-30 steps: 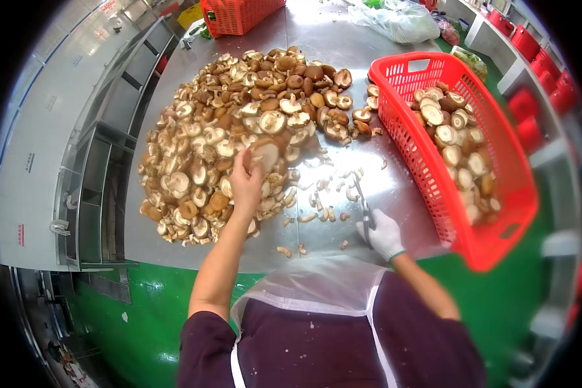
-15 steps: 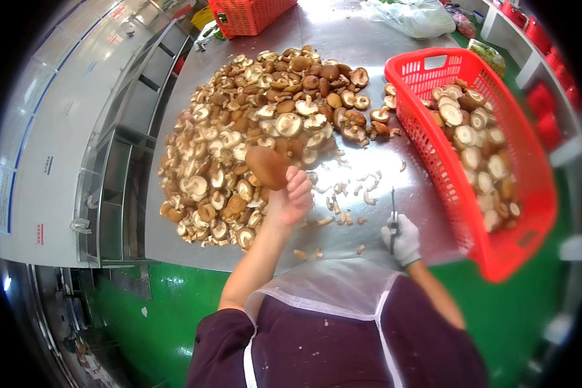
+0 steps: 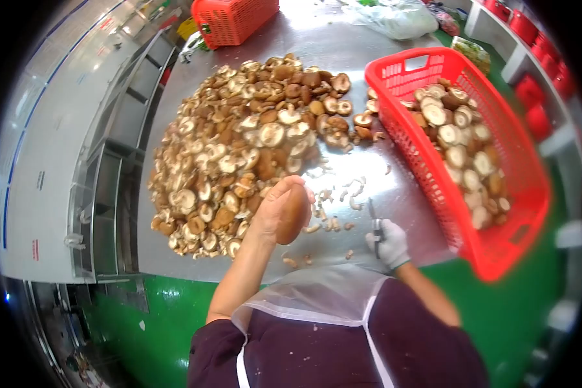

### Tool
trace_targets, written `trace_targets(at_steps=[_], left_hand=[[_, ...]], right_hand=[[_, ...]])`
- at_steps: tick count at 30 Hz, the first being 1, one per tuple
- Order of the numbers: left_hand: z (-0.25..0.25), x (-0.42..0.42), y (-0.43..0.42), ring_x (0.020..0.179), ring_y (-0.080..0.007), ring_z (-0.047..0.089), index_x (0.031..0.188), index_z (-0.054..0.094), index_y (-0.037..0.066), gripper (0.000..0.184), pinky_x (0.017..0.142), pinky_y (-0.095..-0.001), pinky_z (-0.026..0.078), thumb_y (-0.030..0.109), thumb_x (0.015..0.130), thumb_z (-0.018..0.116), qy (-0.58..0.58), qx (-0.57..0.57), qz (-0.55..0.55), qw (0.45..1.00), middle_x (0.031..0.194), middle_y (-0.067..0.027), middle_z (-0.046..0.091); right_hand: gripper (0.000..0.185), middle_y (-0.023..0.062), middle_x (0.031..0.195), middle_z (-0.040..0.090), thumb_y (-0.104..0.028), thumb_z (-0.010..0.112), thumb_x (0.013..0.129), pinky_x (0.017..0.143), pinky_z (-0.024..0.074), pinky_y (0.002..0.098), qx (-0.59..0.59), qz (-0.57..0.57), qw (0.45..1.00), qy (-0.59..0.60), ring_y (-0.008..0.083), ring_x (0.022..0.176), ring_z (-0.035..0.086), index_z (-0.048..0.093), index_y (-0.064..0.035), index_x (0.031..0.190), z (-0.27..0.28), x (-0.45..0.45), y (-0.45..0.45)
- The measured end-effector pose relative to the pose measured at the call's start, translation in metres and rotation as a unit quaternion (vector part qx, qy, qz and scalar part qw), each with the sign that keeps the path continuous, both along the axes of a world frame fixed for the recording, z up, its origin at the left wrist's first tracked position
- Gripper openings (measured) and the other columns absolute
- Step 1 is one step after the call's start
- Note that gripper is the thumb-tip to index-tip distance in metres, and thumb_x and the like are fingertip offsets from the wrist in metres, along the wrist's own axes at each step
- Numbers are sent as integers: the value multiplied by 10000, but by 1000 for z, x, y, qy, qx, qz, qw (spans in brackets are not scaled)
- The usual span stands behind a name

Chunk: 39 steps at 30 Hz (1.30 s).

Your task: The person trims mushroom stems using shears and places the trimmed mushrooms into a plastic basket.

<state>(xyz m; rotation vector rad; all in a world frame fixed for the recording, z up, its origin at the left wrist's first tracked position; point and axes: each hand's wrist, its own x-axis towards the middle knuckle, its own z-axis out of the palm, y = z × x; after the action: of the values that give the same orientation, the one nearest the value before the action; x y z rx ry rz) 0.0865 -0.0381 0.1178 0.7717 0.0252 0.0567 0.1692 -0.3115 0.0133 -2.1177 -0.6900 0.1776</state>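
Note:
My bare left hand is closed around a large brown shiitake mushroom, its cap turned toward the right. In the white glove, my right hand grips a dark-handled cutting tool with a narrow blade pointing away from me; whether it is a knife or scissors I cannot tell. A big heap of shiitake mushrooms spreads over the metal table, just beyond my left hand. Between the hands lie several cut stems. At the right, a red basket contains mushrooms, many with pale undersides up.
Another red basket stands at the table's far left, near a clear plastic bag at the far edge. Metal shelving runs along the left. Red containers line the right side, and the floor is green.
My left hand has drawn the mushroom nearer to me and slightly right, turning its cap from upper left to the right. My gloved right hand keeps the cutting tool beside the stems.

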Motion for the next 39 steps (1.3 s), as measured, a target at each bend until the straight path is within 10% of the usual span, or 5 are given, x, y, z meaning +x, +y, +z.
trace_targets(at_steps=[10, 13, 17, 31, 39], left_hand=[[117, 162, -107, 743, -152, 660, 1193, 573, 7, 334, 618, -268, 559, 255, 998, 461, 163, 335, 80, 925, 989, -118, 647], [126, 196, -131, 1359, -211, 302, 1468, 312, 89, 598, 1068, -342, 317, 429, 988, 417, -53, 313, -21, 948, 1529, -133, 275], [127, 211, -77, 1096, -205, 518, 1355, 446, 10, 500, 935, -347, 424, 332, 973, 474, -94, 331, 182, 921, 1281, -154, 543], [-64, 319, 18, 1038, -350, 592, 1034, 642, 18, 246, 897, -413, 478, 68, 815, 543, -65, 711, 179, 676, 1174, -186, 603], [-142, 503, 40, 1304, -390, 382, 1297, 547, 243, 434, 1074, -479, 341, 406, 897, 504, -44, 807, 85, 583, 1495, -91, 338]], right_hand=[[235, 75, 709, 583, -232, 702, 772, 612, 474, 312, 38, 15, 997, 59, 175, 626, 571, 607, -64, 906, -25, 3, -9], [201, 63, 682, 567, -209, 687, 768, 590, 464, 306, 9, 20, 997, 75, 166, 596, 549, 597, -63, 871, 1, 4, -8], [258, 134, 708, 588, -268, 715, 745, 610, 484, 395, 43, -14, 996, 71, 324, 659, 606, 603, -77, 879, -9, 4, -10], [142, 98, 585, 536, -65, 669, 703, 516, 458, 389, 63, -26, 997, 37, 301, 533, 564, 532, -90, 673, -21, 9, -1], [158, 69, 561, 504, -66, 675, 688, 497, 447, 377, 28, -39, 981, 187, 247, 505, 549, 523, -80, 645, -33, 31, 1]])
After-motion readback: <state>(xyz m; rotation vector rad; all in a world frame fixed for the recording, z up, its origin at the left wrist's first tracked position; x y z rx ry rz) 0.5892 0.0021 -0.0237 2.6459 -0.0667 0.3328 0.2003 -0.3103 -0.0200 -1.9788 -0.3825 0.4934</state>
